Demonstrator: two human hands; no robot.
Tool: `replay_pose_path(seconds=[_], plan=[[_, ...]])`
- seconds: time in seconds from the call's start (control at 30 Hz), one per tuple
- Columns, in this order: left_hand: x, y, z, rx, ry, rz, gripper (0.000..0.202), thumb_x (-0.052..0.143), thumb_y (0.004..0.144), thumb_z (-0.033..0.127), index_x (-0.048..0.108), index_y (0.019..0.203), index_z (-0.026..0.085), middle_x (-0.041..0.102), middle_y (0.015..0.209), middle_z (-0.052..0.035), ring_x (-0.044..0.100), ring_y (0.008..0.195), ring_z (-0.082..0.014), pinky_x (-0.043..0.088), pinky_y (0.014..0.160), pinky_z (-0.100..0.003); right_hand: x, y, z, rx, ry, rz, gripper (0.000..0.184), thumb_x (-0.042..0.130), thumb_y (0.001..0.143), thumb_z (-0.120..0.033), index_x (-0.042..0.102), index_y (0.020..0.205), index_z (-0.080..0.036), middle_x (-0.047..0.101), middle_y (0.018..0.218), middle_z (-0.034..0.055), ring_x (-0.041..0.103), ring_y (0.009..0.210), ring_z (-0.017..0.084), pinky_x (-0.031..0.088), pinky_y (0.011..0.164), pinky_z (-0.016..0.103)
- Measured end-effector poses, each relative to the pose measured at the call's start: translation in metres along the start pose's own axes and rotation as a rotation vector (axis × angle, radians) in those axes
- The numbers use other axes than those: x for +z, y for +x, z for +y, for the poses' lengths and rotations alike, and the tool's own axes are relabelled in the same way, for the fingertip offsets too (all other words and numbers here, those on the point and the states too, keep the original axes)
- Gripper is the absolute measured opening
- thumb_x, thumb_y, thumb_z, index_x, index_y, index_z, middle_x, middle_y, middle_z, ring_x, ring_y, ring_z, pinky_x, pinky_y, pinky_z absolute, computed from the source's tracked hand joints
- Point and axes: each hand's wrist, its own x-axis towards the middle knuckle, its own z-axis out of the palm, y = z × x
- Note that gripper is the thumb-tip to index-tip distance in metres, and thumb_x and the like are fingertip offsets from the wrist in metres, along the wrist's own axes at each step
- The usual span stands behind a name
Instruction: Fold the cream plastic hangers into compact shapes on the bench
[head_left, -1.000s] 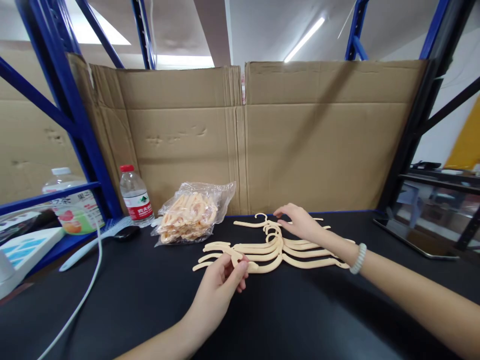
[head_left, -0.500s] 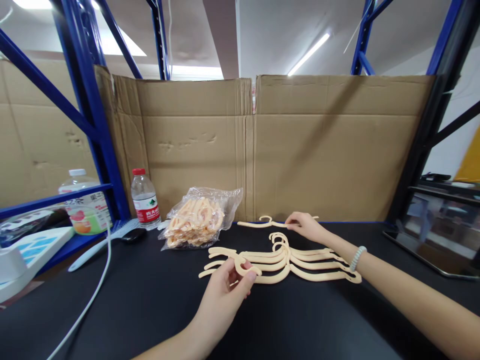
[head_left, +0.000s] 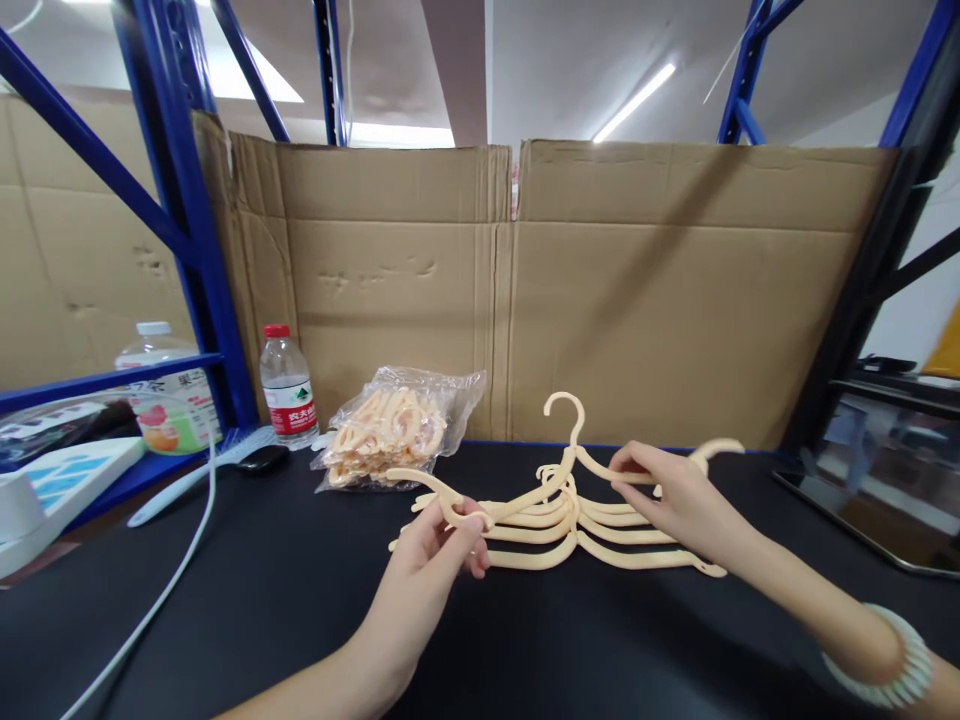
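Observation:
A cream plastic clothes hanger [head_left: 544, 490] is raised and tilted over the others, its hook pointing up. My right hand [head_left: 679, 495] pinches its right arm; a curved end piece sticks out beyond my fingers. In my left hand [head_left: 439, 545], closed, is a small curved cream piece [head_left: 424, 482] pinched between thumb and fingers. The hanger's left end meets this piece at my fingertips; whether they are joined I cannot tell. Beneath lies a stack of similar hangers [head_left: 622, 560], overlapping on the black tabletop [head_left: 570, 650], its left ends partly hidden behind my left hand.
A clear bag of cream plastic pieces [head_left: 390, 430] lies at the back, left of the hangers. Further left are a red-capped water bottle [head_left: 290, 390], a brush [head_left: 187, 485] and a white cable [head_left: 169, 600]. Cardboard [head_left: 675, 300] walls the back edge.
My right hand has brought the hanger from the back of the table up and nearer, over the stack. Its left end now reaches my left hand, which still holds the curved piece.

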Motion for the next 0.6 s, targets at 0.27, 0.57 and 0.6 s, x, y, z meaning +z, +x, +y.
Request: replay_pose_path(seconds=[0.27, 0.57, 0.6], plan=[[0.000, 0.006, 0.000, -0.030, -0.117, 0.022, 0.024, 0.068, 0.079, 0.036, 0.055, 0.079, 0.016, 0.062, 0.079, -0.0016, 0.053, 0.062, -0.0120, 0.043, 0.063, -0.026, 0.001, -0.015, 0.006, -0.005, 0.149, -0.046, 0.036, 0.043, 0.092, -0.029, 0.043, 0.127, -0.026, 0.060, 0.092, 0.0047, 0.061, 0.075, 0.018, 0.053, 0.069, 0.031], [0.001, 0.005, 0.002, -0.030, -0.135, 0.009, 0.027, 0.075, 0.075, 0.034, 0.058, 0.085, 0.016, 0.063, 0.082, -0.0029, 0.051, 0.067, -0.0116, 0.042, 0.067, -0.026, 0.000, -0.022, -0.010, 0.041, 0.182, -0.069, 0.020, 0.043, 0.098, -0.039, 0.055, 0.106, -0.025, 0.062, 0.089, 0.0049, 0.058, 0.077, 0.021, 0.048, 0.066, 0.030], [0.001, 0.005, 0.002, -0.028, -0.136, 0.001, 0.027, 0.076, 0.074, 0.034, 0.059, 0.085, 0.016, 0.063, 0.083, -0.0033, 0.051, 0.067, -0.0116, 0.042, 0.066, -0.025, 0.000, -0.022, -0.011, 0.046, 0.185, -0.056, 0.020, 0.043, 0.098, -0.040, 0.056, 0.100, -0.025, 0.061, 0.084, 0.0039, 0.057, 0.072, 0.020, 0.046, 0.062, 0.028]])
